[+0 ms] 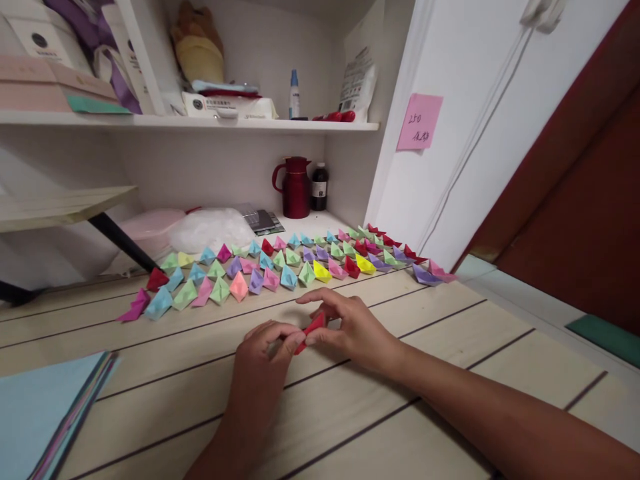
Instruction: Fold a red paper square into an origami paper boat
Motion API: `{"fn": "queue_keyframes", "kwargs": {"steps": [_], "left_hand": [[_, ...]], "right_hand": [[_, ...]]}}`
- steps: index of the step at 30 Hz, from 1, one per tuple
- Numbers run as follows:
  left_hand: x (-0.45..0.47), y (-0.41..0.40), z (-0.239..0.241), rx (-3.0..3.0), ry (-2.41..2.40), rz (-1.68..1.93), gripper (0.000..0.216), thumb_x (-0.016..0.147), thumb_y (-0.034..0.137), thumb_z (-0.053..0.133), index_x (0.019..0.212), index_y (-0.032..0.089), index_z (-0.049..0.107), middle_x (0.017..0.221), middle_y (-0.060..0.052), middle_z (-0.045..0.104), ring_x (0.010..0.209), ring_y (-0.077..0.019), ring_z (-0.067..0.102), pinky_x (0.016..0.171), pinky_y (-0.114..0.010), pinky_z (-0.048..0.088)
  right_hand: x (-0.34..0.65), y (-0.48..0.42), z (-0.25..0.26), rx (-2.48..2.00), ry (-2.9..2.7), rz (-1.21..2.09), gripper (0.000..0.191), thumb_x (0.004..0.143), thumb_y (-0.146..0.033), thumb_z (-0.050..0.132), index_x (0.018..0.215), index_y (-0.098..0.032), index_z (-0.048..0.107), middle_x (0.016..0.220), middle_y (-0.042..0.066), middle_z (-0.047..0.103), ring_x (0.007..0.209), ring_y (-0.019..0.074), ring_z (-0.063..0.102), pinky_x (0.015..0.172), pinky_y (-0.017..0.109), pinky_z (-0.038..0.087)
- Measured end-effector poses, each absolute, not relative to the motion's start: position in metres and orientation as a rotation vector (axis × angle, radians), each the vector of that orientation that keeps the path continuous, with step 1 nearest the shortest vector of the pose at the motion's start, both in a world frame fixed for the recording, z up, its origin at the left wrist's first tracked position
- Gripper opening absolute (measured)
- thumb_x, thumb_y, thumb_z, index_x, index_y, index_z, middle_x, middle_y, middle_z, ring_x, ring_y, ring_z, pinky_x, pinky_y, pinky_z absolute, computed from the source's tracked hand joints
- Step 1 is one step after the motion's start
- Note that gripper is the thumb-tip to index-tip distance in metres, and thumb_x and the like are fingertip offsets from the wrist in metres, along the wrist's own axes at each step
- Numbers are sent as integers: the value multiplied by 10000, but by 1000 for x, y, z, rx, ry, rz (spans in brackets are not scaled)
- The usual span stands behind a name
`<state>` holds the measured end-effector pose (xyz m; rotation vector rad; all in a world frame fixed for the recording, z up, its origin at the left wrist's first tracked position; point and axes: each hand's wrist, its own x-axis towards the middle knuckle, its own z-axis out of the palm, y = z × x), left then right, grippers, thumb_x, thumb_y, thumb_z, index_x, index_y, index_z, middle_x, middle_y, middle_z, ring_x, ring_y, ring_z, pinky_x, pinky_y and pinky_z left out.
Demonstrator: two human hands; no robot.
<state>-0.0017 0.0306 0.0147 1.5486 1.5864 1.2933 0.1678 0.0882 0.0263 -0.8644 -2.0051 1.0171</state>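
Note:
A small piece of folded red paper (315,324) is held between my two hands, over the middle of the striped wooden table (200,380). My left hand (265,350) pinches its lower left end between thumb and fingers. On the other side, my right hand (353,327) grips it with the thumb and bent fingers, while the index finger stretches out to the left above it. Part of the paper is hidden by the fingers. Beyond my hands stand rows of small folded paper boats in many colours, among them a yellow paper boat (322,271) and an orange-pink paper boat (239,286).
At the left front lies a stack of coloured paper (50,407), light blue on top. A dark red jug (296,190) and a dark bottle (319,187) stand behind the boats, under a white shelf (160,121). A pink note (420,121) sticks to the wall.

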Motion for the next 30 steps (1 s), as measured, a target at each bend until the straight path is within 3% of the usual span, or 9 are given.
{"fn": "queue_keyframes", "kwargs": {"steps": [4,8,11,18,23,30], "left_hand": [[0,31,14,1296,1518,1283,196,769,381,646,716,199,696,668,14,669,672,-167,585,654,-253,437],[2,32,12,1189,1471,1282,228,764,410,660,747,184,686,676,21,651,670,-145,548,635,-229,418],[3,32,14,1160,1508,1282,245,766,429,658,771,185,679,687,18,649,672,-146,539,631,-231,408],[5,28,16,1284,1628,1229,236,766,435,651,748,201,681,679,12,651,704,-178,561,669,-261,409],[7,29,16,1305,1536,1211,220,777,414,643,729,202,684,680,13,656,710,-175,573,684,-253,422],[10,28,17,1063,1353,1334,244,763,409,670,733,169,701,668,3,653,689,-156,563,695,-253,446]], "right_hand": [[163,91,19,-793,-1795,1393,606,682,-310,807,1228,-221,560,706,-41,584,630,116,521,602,231,403],[156,91,14,-723,-1617,1664,413,599,-343,855,890,-159,628,710,-30,590,648,111,531,637,239,419],[153,89,16,-764,-1507,1709,384,572,-383,864,725,-147,603,678,-23,597,631,112,534,646,249,419],[159,90,20,-797,-1573,1559,372,750,-492,719,634,-158,604,560,-44,524,542,86,428,559,226,338],[160,92,20,-758,-1561,1643,452,820,-553,612,628,-146,644,573,15,623,560,137,572,630,269,446],[155,88,17,-728,-1567,1617,610,837,-702,460,621,-151,610,574,42,633,536,151,596,622,292,491]]}}
